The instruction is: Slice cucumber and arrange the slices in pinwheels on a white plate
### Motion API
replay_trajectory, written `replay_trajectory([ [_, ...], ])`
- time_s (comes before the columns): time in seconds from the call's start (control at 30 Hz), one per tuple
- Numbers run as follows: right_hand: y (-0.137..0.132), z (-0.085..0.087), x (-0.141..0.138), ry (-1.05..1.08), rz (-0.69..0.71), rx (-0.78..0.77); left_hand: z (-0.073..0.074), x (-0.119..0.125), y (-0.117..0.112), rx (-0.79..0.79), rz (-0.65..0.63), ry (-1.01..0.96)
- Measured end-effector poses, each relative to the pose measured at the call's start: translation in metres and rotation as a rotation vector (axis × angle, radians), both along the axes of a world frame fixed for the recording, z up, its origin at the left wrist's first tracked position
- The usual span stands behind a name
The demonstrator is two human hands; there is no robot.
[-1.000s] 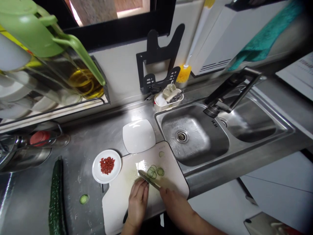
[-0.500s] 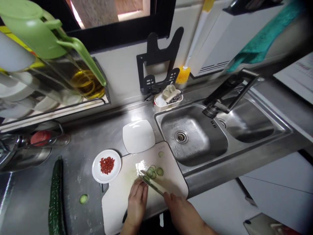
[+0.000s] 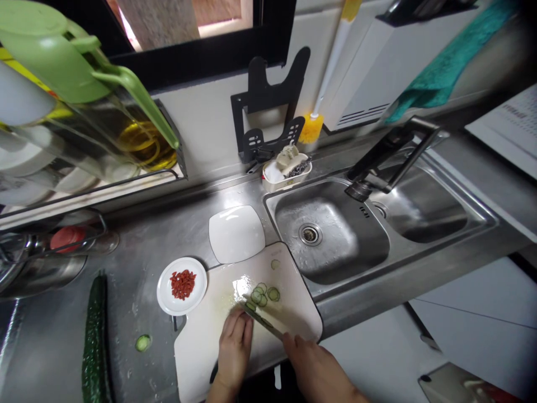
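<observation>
On the white cutting board (image 3: 201,347) my left hand (image 3: 235,341) is closed over a cucumber, mostly hidden under the palm. Its dark green end (image 3: 214,371) shows beside the wrist. My right hand (image 3: 308,358) grips a knife (image 3: 268,326), with the blade slanting toward my left fingertips. Thin cucumber slices (image 3: 259,293) lie just beyond the blade, and a few seem to cling to it. One lone slice (image 3: 275,264) rests near the board's far edge.
A plate of small red dried berries (image 3: 183,284) overlaps the board's left edge; a square white dish (image 3: 237,232) stands behind it. A whole cucumber (image 3: 95,341) and a cut end (image 3: 143,342) lie left. The sink (image 3: 335,224) is right, under a black faucet (image 3: 377,162).
The knife has shifted slightly beside my left fingertips, and less of its blade face shows. My left hand stays on the cucumber. The whole view has moved a little.
</observation>
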State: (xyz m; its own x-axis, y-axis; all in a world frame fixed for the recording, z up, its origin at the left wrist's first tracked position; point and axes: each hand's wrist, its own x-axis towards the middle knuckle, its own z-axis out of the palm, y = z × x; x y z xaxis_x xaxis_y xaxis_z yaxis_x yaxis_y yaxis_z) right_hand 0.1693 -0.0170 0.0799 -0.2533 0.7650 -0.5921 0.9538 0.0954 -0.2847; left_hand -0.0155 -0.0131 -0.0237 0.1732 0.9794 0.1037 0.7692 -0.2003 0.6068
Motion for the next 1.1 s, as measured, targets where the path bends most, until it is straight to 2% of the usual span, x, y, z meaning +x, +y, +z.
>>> replay_trajectory([
  [0.63, 0.010, -0.007, -0.009, -0.020, 0.023, -0.021, -0.001, -0.001, 0.001, 0.020, -0.028, 0.015],
  [0.8, 0.009, -0.012, -0.009, 0.011, -0.008, 0.024, -0.001, 0.000, 0.001, 0.008, -0.016, 0.010],
  [1.1, 0.017, -0.009, -0.015, -0.041, 0.058, -0.069, 0.000, 0.001, 0.002, 0.031, 0.000, -0.005],
])
